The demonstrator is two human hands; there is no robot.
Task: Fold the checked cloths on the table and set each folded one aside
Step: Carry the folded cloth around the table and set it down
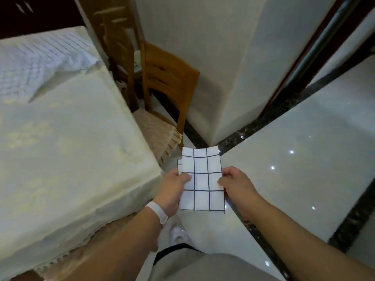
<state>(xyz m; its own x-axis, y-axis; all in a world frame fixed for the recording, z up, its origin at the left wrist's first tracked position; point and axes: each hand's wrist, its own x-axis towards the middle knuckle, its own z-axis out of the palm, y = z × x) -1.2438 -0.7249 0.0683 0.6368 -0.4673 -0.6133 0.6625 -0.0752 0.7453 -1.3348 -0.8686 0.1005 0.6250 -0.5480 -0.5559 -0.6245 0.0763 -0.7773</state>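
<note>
Along the left side stands the table [67, 159] under a cream tablecloth. At its far left corner a rumpled heap of pale checked cloth [34, 63] lies loose and unfolded; how many pieces are in it I cannot tell. A wooden chair [162, 78] is tucked in at the table's right edge.

Just off the near right corner, over the shiny floor and not resting on anything, the person holds a folded cloth [203, 179], a neat rectangle with dark grid lines. The left hand [172, 191] pinches its left edge, thumb on top. The right hand [237, 185] grips the right edge with curled fingers. A white wristband [157, 211] sits on the left wrist.

To my eye this cloth is folded and only needs setting aside; no stack of finished ones is in view, and the heap is yet to be done.
</note>
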